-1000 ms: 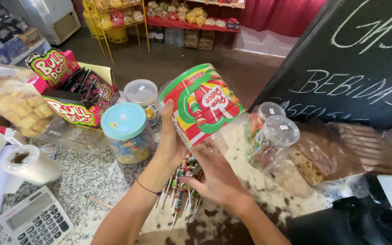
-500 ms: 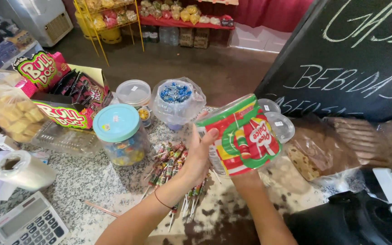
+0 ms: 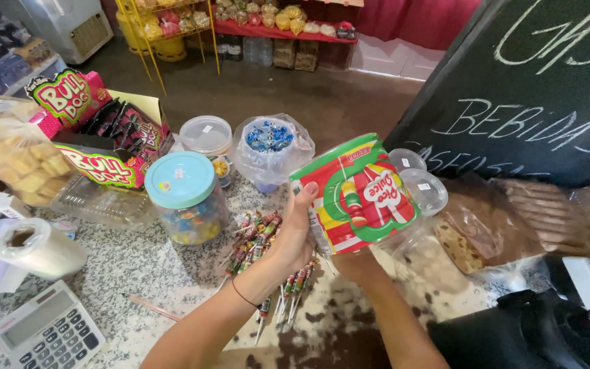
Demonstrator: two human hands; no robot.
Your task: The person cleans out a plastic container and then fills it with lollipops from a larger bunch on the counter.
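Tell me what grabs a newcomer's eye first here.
The red-and-green candy bag stands out, held up mid-frame by the left hand, with the right hand beneath it. Below lies a pile of lollipops on the speckled counter, beside a teal-lidded jar.

Even, soft daylight; scene bright, no hard shadows. Faint diffuse shadow under the forearms on the worktop point(image 3: 138, 266). Mild glare on the plastic bag point(image 3: 271, 147) and jar lids. Wide-angle distortion bends the chalkboard point(image 3: 534, 89) edge and the shelves at top. The brown packet point(image 3: 513, 219) at right edge is motion-blurred; centre reasonably sharp.
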